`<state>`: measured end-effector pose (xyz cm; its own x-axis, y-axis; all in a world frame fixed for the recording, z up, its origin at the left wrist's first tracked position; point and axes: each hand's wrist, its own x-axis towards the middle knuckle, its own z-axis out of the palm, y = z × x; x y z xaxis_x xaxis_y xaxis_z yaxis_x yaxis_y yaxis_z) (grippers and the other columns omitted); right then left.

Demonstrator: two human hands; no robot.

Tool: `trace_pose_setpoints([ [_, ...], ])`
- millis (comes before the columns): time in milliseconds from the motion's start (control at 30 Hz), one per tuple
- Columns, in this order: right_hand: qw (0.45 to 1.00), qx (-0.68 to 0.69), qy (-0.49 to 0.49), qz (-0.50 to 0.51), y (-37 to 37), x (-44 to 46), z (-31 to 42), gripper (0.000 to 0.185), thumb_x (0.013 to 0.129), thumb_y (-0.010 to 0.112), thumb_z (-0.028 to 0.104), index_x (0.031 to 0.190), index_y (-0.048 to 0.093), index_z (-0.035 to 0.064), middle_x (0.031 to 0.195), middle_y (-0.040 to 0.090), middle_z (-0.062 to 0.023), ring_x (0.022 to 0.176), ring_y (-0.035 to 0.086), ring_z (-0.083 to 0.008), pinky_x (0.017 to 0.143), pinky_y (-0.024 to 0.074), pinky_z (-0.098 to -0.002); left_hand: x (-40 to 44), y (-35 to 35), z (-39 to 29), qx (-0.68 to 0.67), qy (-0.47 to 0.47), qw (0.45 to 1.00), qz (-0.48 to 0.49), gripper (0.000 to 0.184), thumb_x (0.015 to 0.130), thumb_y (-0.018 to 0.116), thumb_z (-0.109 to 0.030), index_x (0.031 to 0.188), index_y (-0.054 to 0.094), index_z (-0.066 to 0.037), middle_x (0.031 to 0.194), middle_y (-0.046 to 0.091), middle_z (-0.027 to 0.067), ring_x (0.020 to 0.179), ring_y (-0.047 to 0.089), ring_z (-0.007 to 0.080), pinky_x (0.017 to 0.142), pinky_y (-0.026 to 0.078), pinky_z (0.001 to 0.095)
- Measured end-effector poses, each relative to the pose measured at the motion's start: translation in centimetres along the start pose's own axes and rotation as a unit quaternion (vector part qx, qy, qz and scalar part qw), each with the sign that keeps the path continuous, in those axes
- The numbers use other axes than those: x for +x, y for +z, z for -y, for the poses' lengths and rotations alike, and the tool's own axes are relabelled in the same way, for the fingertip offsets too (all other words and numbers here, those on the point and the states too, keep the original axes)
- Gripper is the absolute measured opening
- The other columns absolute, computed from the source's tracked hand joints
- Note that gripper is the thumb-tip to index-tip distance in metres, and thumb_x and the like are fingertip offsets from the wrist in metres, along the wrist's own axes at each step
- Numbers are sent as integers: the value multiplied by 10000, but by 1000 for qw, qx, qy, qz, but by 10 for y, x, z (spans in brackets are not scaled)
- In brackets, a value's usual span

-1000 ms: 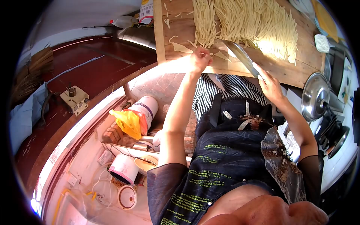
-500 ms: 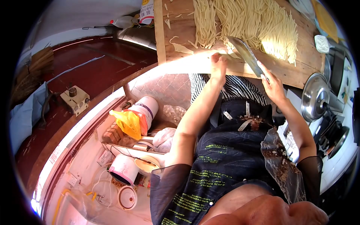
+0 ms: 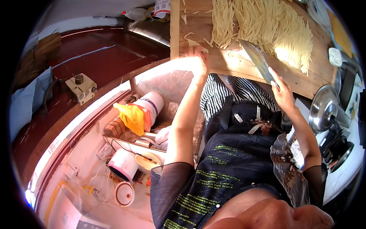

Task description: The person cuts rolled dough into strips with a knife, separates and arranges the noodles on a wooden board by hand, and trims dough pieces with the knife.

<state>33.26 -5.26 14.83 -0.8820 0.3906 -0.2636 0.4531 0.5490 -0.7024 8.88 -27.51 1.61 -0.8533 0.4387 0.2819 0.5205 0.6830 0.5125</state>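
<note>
My right hand (image 3: 283,91) grips the handle of a kitchen knife (image 3: 256,59), its broad blade angled up and left over a wooden board (image 3: 320,72). Cut noodles (image 3: 267,26) lie in long pale rows on the board beyond the blade. At the board's near left edge, my left hand (image 3: 199,61) is closed, fingers curled down at a flat dough scrap (image 3: 193,42). Strong sunlight washes out part of this hand, and its fingertips are partly hidden. A few smaller dough bits (image 3: 184,18) lie near the board's left side.
To the right sits a metal pot lid (image 3: 323,108). Below left are a white bucket (image 3: 150,105), a yellow plastic bag (image 3: 131,119) and bricks (image 3: 114,128). A dark red surface (image 3: 114,57) is at the far left, holding a small box-shaped block (image 3: 81,88).
My left hand has moved left, from beside the knife tip to the dough scrap. Small scraps near the blade are gone from there. The knife stays in my right hand.
</note>
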Motion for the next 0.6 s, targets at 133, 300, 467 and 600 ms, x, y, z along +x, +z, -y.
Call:
trace_pose_setpoints([
  [133,999,-5,-50,-15,3,7,7,515,933,544,56,1417,467,217,1164,646,-179,920,662,-366,797,529,-400,-13,-5,-16,-11,9,997,76,263,790,612,-68,1046,580,-19,1099,520,177,997,529,354,859,457,465],
  [300,998,-21,-48,34,3,18,13,491,945,530,59,1416,468,182,1266,606,-175,1103,625,-341,909,497,-381,-47,4,-53,-12,-7,987,161,314,802,622,-151,1073,590,4,1131,519,197,1063,504,378,904,452,471],
  [467,994,-72,-68,53,8,26,19,532,939,523,80,1438,432,239,1063,663,-178,791,662,-362,713,549,-432,-60,0,-82,-86,47,978,184,383,774,582,-77,1139,585,37,1169,529,183,1120,491,361,976,436,420],
  [600,981,-133,-124,63,16,35,21,593,910,533,61,1458,410,251,915,659,-195,734,655,-348,676,548,-434,-65,1,-69,-59,94,978,174,385,787,559,-61,1149,584,68,1263,529,199,1215,466,356,1038,408,402],
])
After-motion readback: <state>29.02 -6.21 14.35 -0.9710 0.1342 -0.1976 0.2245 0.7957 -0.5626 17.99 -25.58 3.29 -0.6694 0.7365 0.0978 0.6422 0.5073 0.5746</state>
